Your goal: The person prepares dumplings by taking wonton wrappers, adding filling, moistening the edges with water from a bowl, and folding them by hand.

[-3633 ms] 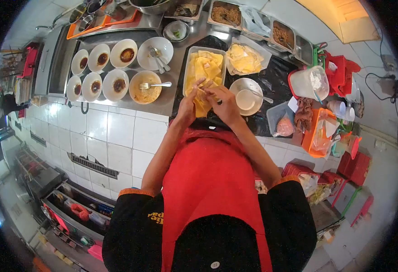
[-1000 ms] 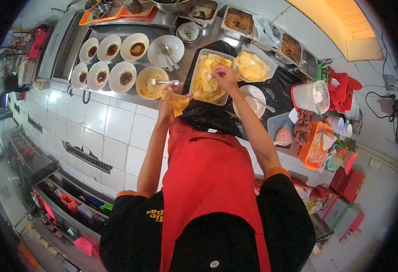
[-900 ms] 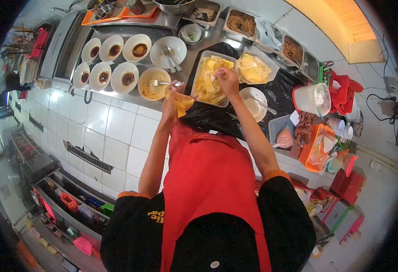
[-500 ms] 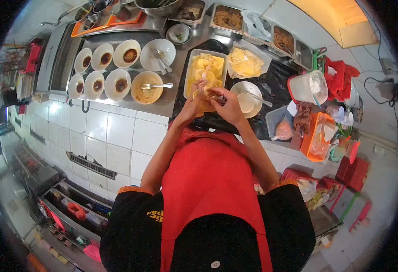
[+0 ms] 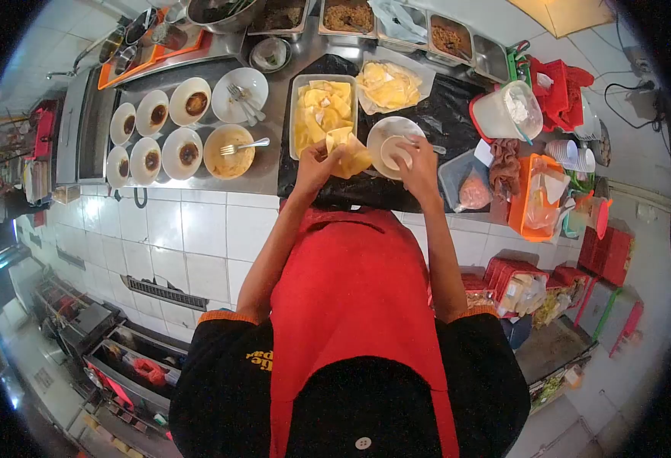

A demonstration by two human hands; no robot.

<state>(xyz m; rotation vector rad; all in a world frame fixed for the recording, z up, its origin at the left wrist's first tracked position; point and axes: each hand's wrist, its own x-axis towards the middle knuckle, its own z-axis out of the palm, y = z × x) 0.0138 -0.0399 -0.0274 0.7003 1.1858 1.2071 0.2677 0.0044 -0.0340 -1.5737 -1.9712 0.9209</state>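
Observation:
My left hand [image 5: 317,169] pinches a thin yellow wrapper [image 5: 350,158], partly folded, just below a clear tray [image 5: 295,114] of yellow wrapped pieces [image 5: 324,107]. To the right, my right hand [image 5: 418,164] reaches over a white bowl [image 5: 383,128] with a smaller cup [image 5: 393,149] inside. Its fingers are apart at the cup's rim, and nothing shows between them. A stack of flat yellow wrappers [image 5: 387,85] lies on white paper behind the bowl.
Several white bowls [image 5: 180,153] with dark sauce stand at the left, beside a bowl of mix [image 5: 228,164] with a fork. Metal food trays [image 5: 348,18] line the back. A white tub [image 5: 508,112] and an orange basket [image 5: 535,200] stand at the right.
My hands, together at the wrapper half a second ago, are now apart. My right hand has moved right to the bowl; my left hand still has the wrapper. The camera view has shifted.

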